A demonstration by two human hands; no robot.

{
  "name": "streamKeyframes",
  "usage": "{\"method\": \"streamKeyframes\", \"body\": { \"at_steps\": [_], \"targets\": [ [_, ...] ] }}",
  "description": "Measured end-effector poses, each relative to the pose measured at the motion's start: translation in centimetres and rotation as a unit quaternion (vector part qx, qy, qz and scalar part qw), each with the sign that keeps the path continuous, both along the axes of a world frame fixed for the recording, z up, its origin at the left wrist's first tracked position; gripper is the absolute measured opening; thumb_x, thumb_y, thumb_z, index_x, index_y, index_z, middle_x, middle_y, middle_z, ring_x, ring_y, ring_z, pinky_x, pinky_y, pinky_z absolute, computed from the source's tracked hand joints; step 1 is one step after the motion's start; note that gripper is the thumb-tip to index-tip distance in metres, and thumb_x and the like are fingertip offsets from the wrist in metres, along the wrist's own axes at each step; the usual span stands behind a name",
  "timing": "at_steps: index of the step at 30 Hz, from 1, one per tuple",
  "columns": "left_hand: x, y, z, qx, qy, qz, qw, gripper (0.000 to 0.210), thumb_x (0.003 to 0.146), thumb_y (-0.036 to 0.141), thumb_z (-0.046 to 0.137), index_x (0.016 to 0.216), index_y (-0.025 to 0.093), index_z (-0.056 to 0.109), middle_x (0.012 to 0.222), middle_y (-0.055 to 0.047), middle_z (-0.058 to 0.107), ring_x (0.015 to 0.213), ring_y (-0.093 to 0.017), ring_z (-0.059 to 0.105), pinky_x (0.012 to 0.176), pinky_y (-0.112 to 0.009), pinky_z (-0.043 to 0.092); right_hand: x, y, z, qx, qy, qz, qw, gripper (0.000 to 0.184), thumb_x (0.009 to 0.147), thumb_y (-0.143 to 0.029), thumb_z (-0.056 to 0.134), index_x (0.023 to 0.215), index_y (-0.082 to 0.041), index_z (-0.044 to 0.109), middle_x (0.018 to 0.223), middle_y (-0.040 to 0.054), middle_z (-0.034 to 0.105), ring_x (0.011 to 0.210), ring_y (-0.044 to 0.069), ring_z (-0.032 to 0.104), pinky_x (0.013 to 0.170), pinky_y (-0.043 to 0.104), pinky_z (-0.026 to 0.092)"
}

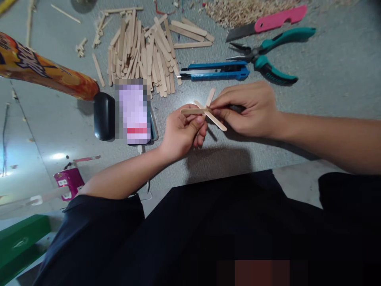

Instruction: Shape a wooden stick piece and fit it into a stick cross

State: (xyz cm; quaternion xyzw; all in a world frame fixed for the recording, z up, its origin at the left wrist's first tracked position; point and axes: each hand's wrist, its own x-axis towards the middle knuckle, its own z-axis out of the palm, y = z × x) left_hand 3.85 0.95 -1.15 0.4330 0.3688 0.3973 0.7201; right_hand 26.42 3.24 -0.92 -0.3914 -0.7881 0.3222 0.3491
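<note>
A small star-like piece made of crossed popsicle sticks (218, 121) is held up over the grey table. My left hand (181, 133) pinches it from the left, with the thumb and fingers close to its middle. From the right, my right hand (253, 109) grips it near the centre with thumb and forefinger, the other fingers curled. Several stick ends point outward between the hands. What lies inside the right hand's curled fingers is mostly hidden. Just beyond the hands lies a blue utility knife (218, 72), and a big pile of loose popsicle sticks (143, 51) spreads behind the left hand.
Teal-handled needle-nose pliers (264, 55) and a pink-handled blade (279, 19) lie at the back right, near a heap of small wood bits (235, 12). To the left are a phone (135, 113), a black case (104, 117), an orange tube (44, 67) and a purple box (70, 182).
</note>
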Motion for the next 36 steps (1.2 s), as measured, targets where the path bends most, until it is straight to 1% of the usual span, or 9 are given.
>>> {"method": "streamKeyframes", "body": {
  "at_steps": [8,11,15,21,24,26,28,33,36],
  "targets": [
    [0.0,0.1,0.0,-0.002,0.039,0.02,0.999,0.058,0.097,0.072,0.09,0.104,0.02,0.066,0.077,0.001,0.082,0.053,-0.011,0.074,0.045,-0.02,0.058,1.1,-0.3,-0.4,0.115,-0.06,-0.023,0.991,0.028,0.112,-0.044,0.068,0.138,-0.035,0.075,0.129,0.0098,0.086,0.108,0.031,0.081,0.095,0.052,0.068],
    [0.0,-0.1,-0.1,-0.003,0.042,0.032,0.999,0.057,0.097,0.069,0.091,0.107,0.019,0.066,0.078,0.001,0.082,0.056,-0.013,0.077,0.051,-0.022,0.063,1.5,-0.3,-0.8,0.197,-0.057,-0.006,0.979,0.032,0.106,-0.044,0.076,0.137,-0.035,0.073,0.118,0.0058,0.088,0.099,0.031,0.083,0.084,0.048,0.066],
    [0.0,-0.4,-0.2,0.01,0.024,0.041,0.999,0.055,0.098,0.067,0.091,0.106,0.019,0.064,0.078,0.0,0.083,0.057,-0.014,0.079,0.052,-0.023,0.064,1.4,0.2,-1.1,0.308,-0.024,0.007,0.951,0.019,0.106,-0.031,0.076,0.125,-0.034,0.075,0.107,0.0016,0.089,0.087,0.024,0.082,0.071,0.038,0.061],
    [-0.2,-0.8,-0.3,0.037,-0.012,0.058,0.998,0.058,0.095,0.065,0.093,0.118,0.018,0.069,0.095,-0.007,0.088,0.062,-0.012,0.08,0.055,-0.021,0.062,0.8,0.9,-0.9,0.18,0.098,-0.094,0.974,0.006,0.105,-0.028,0.076,0.104,-0.027,0.082,0.083,-0.0006,0.084,0.066,0.018,0.077,0.063,0.031,0.061],
    [-0.5,-1.4,-0.4,0.065,-0.006,0.037,0.997,0.051,0.099,0.06,0.09,0.117,0.017,0.071,0.094,-0.007,0.086,0.062,-0.011,0.078,0.059,-0.022,0.064,1.1,1.6,-1.2,0.127,0.123,-0.118,0.977,0.013,0.111,-0.037,0.074,0.106,-0.026,0.081,0.083,0.0007,0.083,0.061,0.017,0.078,0.053,0.028,0.06],
    [-0.7,-1.8,-0.6,0.094,0.01,0.009,0.996,0.045,0.104,0.058,0.086,0.116,0.017,0.071,0.091,-0.006,0.085,0.063,-0.011,0.076,0.062,-0.024,0.067,1.6,2.3,-1.6,0.03,0.178,-0.129,0.975,0.022,0.108,-0.049,0.082,0.105,-0.027,0.081,0.082,0.0017,0.083,0.061,0.019,0.079,0.052,0.029,0.062],
    [-0.8,-2.2,-0.8,0.123,0.024,-0.019,0.992,0.041,0.107,0.056,0.082,0.113,0.017,0.073,0.088,-0.006,0.084,0.064,-0.01,0.076,0.063,-0.022,0.067,2.2,3.3,-2.0,-0.006,0.196,-0.139,0.971,0.031,0.102,-0.057,0.089,0.107,-0.027,0.082,0.081,0.0021,0.083,0.063,0.021,0.08,0.054,0.032,0.065],
    [-0.9,-2.5,-1.0,0.168,0.051,-0.079,0.981,0.041,0.108,0.055,0.08,0.108,0.015,0.077,0.082,-0.009,0.085,0.065,-0.013,0.08,0.06,-0.022,0.064,4.4,7.5,-1.6,0.072,0.138,-0.208,0.966,0.033,0.102,-0.062,0.085,0.107,-0.029,0.086,0.086,0.0047,0.085,0.071,0.025,0.082,0.063,0.041,0.069],
    [-0.9,-2.4,-0.9,0.188,0.074,-0.101,0.974,0.04,0.109,0.055,0.078,0.106,0.015,0.079,0.081,-0.011,0.085,0.068,-0.016,0.083,0.063,-0.023,0.065,5.9,11.0,-0.4,0.116,0.088,-0.212,0.966,0.023,0.101,-0.052,0.083,0.105,-0.029,0.087,0.096,0.008,0.088,0.082,0.029,0.083,0.08,0.051,0.071]
  ]
}}
